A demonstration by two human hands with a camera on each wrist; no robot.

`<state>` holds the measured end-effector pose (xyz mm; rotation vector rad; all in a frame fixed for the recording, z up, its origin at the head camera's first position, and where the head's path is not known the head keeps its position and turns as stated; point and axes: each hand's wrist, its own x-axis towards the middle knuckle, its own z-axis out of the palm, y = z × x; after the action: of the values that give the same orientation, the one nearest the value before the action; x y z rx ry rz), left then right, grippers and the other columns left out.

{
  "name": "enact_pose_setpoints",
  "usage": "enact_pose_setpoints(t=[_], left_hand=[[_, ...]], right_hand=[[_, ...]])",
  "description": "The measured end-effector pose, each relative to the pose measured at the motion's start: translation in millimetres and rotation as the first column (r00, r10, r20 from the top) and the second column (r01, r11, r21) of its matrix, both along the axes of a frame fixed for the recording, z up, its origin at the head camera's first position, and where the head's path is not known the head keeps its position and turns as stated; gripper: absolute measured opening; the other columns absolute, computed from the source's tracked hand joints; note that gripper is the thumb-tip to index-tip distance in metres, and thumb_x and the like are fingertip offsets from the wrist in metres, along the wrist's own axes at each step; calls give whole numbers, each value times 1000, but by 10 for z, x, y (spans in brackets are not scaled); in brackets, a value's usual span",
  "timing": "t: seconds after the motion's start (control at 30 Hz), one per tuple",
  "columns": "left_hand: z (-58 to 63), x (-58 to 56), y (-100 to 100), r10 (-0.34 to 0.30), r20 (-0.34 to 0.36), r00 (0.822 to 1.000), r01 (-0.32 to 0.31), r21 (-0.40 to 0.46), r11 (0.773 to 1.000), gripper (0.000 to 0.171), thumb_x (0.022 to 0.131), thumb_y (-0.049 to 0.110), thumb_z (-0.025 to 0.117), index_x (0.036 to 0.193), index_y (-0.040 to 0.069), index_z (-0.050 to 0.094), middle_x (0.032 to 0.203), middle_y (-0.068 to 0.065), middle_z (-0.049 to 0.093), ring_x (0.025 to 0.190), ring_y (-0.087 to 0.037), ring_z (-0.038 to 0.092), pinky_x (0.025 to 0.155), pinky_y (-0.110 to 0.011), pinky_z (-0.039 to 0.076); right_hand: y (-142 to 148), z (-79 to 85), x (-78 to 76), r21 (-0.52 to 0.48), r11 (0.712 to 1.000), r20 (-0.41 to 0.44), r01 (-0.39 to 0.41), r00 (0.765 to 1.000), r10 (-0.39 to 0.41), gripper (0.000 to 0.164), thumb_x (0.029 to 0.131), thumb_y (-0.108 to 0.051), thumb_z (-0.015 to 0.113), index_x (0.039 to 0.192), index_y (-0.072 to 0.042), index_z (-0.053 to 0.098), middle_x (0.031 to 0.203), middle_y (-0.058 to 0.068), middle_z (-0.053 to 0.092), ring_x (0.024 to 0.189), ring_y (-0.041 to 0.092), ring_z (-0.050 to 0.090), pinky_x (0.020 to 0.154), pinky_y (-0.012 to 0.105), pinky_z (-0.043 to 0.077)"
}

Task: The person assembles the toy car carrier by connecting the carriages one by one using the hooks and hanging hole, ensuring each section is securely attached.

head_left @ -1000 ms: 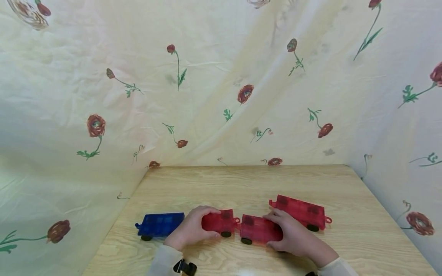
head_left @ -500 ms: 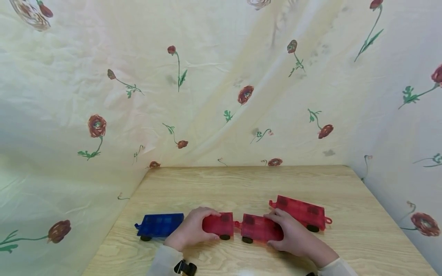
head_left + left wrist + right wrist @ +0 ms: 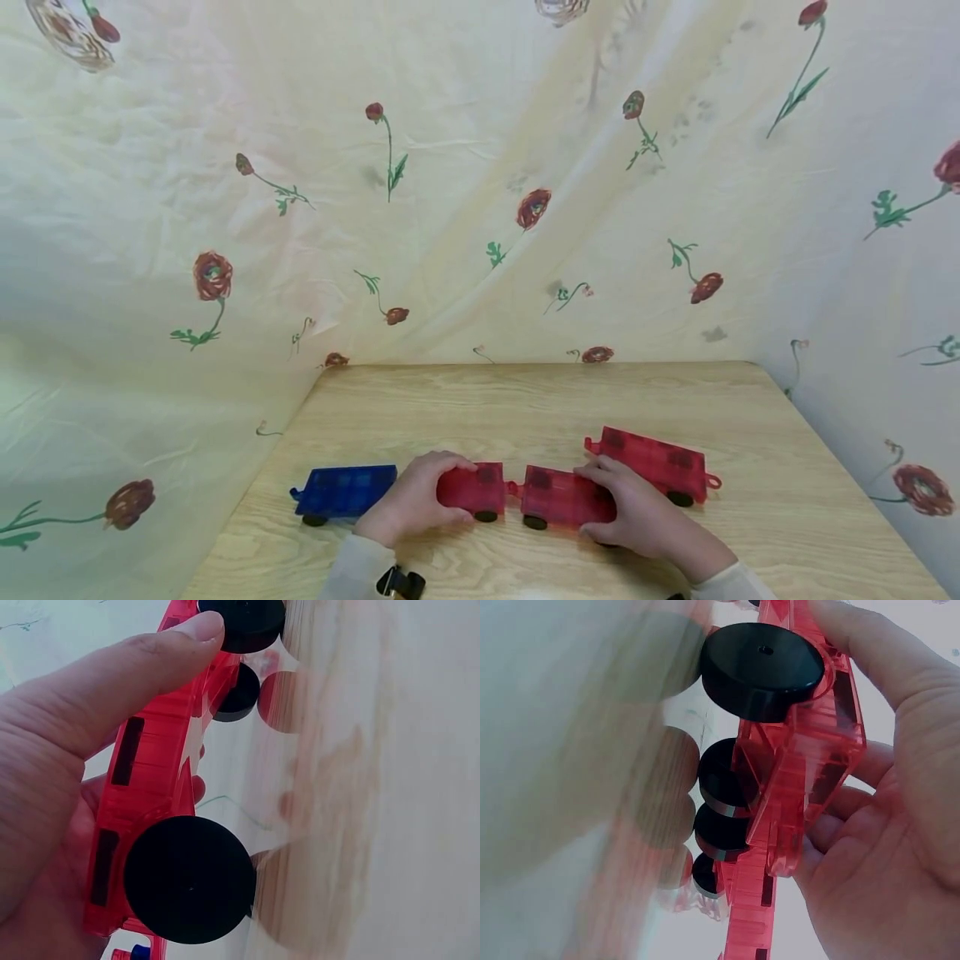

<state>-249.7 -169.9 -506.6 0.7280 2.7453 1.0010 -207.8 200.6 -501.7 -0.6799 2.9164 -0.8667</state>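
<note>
In the head view my left hand (image 3: 416, 498) grips a see-through red toy train car (image 3: 480, 487), thumb on the near side and fingers over the far side. My right hand (image 3: 637, 517) holds a second red train car (image 3: 551, 492) the same way, to the right of the first. Between the two cars their red couplings (image 3: 513, 489) overlap. In the left wrist view the thumb lies along the car's side by a black wheel (image 3: 187, 881), which is right at the tabletop. The right wrist view shows a black wheel (image 3: 761, 667) and the held car's end, with fingers behind it.
A blue train car (image 3: 347, 490) stands left of my left hand, partly behind it. Beyond my right hand a third red train car (image 3: 660, 458) stands at an angle. A flower-print cloth (image 3: 450, 208) hangs behind and beside the wooden table (image 3: 525, 400).
The left red car has come down slightly, its coupling dropping to the right car's coupling. Both held cars and the blue car have since shifted a little left.
</note>
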Motion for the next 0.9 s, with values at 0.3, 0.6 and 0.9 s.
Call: enact_pose_setpoints(t=[0.3,0.6,0.9], left_hand=[[1,-15,-40,3,-3,1000,-3,-15,1000,62,79,42,94,134,35,66,134,12,62,117,-17,58,91,-34,57],[-8,-31,-78,0,-24,1000,-1,-34,999,67,79,40,94,137,29,63,131,11,63,113,-16,59,88,-34,57],[3,-20,-98,-14,-67,998,8,-84,996,67,80,43,92,138,31,62,131,13,61,121,-21,54,94,-46,53]], right_hand=[[-6,71,32,-14,997,39,72,997,-72,83,78,-57,89,144,-15,64,154,17,50,142,43,45,105,60,48],[169,213,11,-52,994,-21,97,995,-98,70,85,-51,86,144,-19,64,143,4,57,131,32,56,100,54,53],[505,288,-54,-95,988,-116,122,984,-132,61,88,-39,86,139,-12,66,131,3,63,121,33,63,94,57,55]])
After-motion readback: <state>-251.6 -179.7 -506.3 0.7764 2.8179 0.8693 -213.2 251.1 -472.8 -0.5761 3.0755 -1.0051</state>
